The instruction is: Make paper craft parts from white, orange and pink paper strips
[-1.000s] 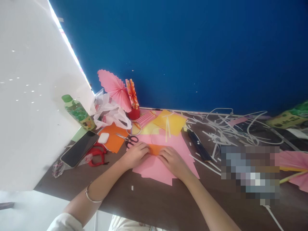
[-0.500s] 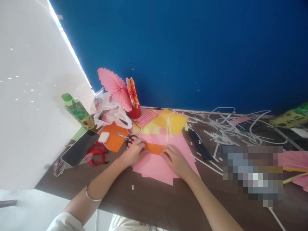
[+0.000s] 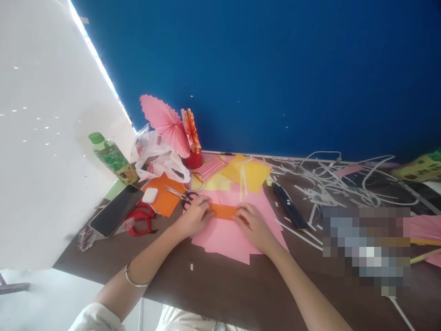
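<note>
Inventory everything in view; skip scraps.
Narrow paper strip: 1, orange, centre.
Flat paper sheets: several, pink, beneath strip.
Flat papers: several, yellow, behind strip.
Flat paper: 1+, orange, left.
Metal scissors: 1, black-handled, left of strip.
Rectangular phone: 1, black, left.
Plastic bottle: 1, green, left.
Plastic bag: 1, white, left.
Pleated paper fan: 1, pink, back.
Thin strands: many, white, right.
Tabletop: 1, brown, below.
Wall: 1, blue, back.
Left hand: 1, strip's left end.
Right hand: 1, strip's right end.

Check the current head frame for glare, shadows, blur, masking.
Head view, left: blown-out white slit edges the large blue wall panel; faint shading on the white wall behind the green-capped plastic bottle. Head view, right: coarse mosaic patch hides what lies beneath. Head view, centre: mild softness, but the flat orange paper strip is readable.
</note>
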A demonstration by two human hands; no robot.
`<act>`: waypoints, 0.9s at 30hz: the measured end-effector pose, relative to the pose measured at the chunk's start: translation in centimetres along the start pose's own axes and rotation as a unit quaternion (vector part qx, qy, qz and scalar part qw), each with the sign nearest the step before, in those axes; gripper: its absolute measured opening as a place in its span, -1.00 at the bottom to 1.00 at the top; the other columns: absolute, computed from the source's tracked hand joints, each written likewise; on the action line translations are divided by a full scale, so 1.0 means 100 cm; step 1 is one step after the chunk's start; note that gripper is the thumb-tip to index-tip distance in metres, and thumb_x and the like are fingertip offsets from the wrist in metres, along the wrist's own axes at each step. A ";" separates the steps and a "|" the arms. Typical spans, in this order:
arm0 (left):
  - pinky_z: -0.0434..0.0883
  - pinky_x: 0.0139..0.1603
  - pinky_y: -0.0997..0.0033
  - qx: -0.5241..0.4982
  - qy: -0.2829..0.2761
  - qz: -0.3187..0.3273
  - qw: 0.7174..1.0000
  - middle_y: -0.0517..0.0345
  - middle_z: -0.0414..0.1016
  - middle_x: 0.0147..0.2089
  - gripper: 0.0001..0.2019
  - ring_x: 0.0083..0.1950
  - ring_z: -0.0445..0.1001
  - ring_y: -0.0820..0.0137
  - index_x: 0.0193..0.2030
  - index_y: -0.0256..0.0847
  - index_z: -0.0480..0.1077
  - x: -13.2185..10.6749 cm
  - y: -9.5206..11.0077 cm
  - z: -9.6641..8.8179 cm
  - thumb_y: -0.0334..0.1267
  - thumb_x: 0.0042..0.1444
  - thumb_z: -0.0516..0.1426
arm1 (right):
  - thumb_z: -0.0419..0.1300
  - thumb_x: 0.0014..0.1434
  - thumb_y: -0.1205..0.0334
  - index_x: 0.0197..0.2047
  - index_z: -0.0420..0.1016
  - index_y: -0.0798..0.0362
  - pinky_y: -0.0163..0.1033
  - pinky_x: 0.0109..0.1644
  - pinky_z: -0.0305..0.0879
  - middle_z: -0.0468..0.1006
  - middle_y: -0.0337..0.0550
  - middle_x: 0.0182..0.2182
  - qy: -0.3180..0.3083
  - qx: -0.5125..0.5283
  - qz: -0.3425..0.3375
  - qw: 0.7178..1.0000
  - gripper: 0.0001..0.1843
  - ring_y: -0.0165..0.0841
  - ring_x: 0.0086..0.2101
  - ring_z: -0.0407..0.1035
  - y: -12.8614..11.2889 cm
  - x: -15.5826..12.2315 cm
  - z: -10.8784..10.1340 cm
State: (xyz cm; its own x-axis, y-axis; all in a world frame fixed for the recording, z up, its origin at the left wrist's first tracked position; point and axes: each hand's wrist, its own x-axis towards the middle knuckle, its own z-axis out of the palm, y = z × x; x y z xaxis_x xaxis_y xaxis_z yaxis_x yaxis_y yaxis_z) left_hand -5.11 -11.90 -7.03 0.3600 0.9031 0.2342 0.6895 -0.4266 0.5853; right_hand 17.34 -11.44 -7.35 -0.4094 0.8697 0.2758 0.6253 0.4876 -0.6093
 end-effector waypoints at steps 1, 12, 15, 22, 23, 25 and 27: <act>0.28 0.09 0.15 0.004 -0.001 -0.004 1.000 -0.03 0.28 0.04 -0.92 0.09 0.26 0.23 -0.38 -0.23 0.28 0.000 0.000 0.000 -0.32 0.11 0.04 | 0.01 0.18 0.22 -0.43 0.29 0.00 -0.05 -0.07 0.30 0.37 -0.08 -0.17 0.000 0.003 0.004 1.000 -0.84 -0.25 -0.14 0.29 0.000 0.000 0.000; 0.22 0.14 0.13 -0.005 0.005 0.007 1.000 -0.03 0.28 0.03 -0.92 0.11 0.22 0.23 -0.44 -0.23 0.26 0.001 0.001 0.000 -0.38 0.07 0.06 | 0.03 0.17 0.19 -0.46 0.25 0.01 -0.01 -0.09 0.35 0.34 -0.02 -0.13 0.010 -0.007 0.029 1.000 -0.82 -0.18 -0.09 0.28 0.002 0.001 0.004; 0.23 0.13 0.13 -0.007 0.005 0.001 1.000 -0.04 0.28 0.02 -0.90 0.10 0.23 0.22 -0.46 -0.23 0.26 0.000 0.002 0.000 -0.36 0.07 0.07 | 0.03 0.17 0.17 -0.46 0.25 0.01 -0.01 -0.09 0.36 0.35 -0.02 -0.14 0.007 -0.011 0.034 0.999 -0.81 -0.17 -0.10 0.29 0.003 0.001 0.004; 0.23 0.13 0.13 0.001 -0.010 0.002 1.000 -0.05 0.26 0.03 -0.92 0.11 0.22 0.21 -0.45 -0.24 0.28 0.002 0.004 -0.003 -0.39 0.05 0.05 | 0.03 0.16 0.16 -0.48 0.23 0.01 -0.01 -0.07 0.35 0.34 -0.02 -0.14 0.007 -0.007 0.036 0.999 -0.79 -0.19 -0.11 0.30 0.002 0.001 0.004; 0.23 0.13 0.14 0.001 -0.013 -0.001 1.000 -0.05 0.26 0.03 -0.92 0.11 0.22 0.21 -0.44 -0.24 0.29 0.002 0.004 -0.004 -0.39 0.06 0.05 | 0.02 0.16 0.16 -0.48 0.22 0.01 -0.02 -0.06 0.34 0.34 -0.03 -0.13 0.001 -0.005 0.045 0.999 -0.79 -0.19 -0.10 0.29 0.001 0.002 0.003; 0.24 0.12 0.17 0.000 -0.019 -0.009 1.000 -0.04 0.25 0.04 -0.91 0.11 0.22 0.22 -0.45 -0.24 0.29 0.002 0.004 -0.004 -0.39 0.06 0.05 | 0.02 0.15 0.16 -0.49 0.21 0.01 -0.03 -0.04 0.33 0.32 -0.03 -0.11 -0.013 -0.003 0.061 0.998 -0.79 -0.19 -0.08 0.27 0.000 0.002 0.002; 0.25 0.12 0.19 0.000 -0.020 -0.018 1.000 -0.03 0.24 0.05 -0.91 0.11 0.22 0.22 -0.46 -0.24 0.29 0.002 0.004 -0.003 -0.38 0.06 0.05 | 0.02 0.15 0.16 -0.49 0.21 0.01 -0.03 -0.03 0.32 0.32 -0.04 -0.10 -0.020 -0.001 0.070 0.997 -0.79 -0.19 -0.07 0.26 -0.001 0.002 0.002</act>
State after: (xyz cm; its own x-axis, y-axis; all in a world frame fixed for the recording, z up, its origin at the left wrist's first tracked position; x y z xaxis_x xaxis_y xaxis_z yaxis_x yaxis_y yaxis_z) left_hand -4.98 -11.86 -6.48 0.3600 0.9152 0.1813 0.7027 -0.3938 0.5925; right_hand 17.07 -11.34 -7.36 -0.3433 0.9258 0.1582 0.6791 0.3611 -0.6391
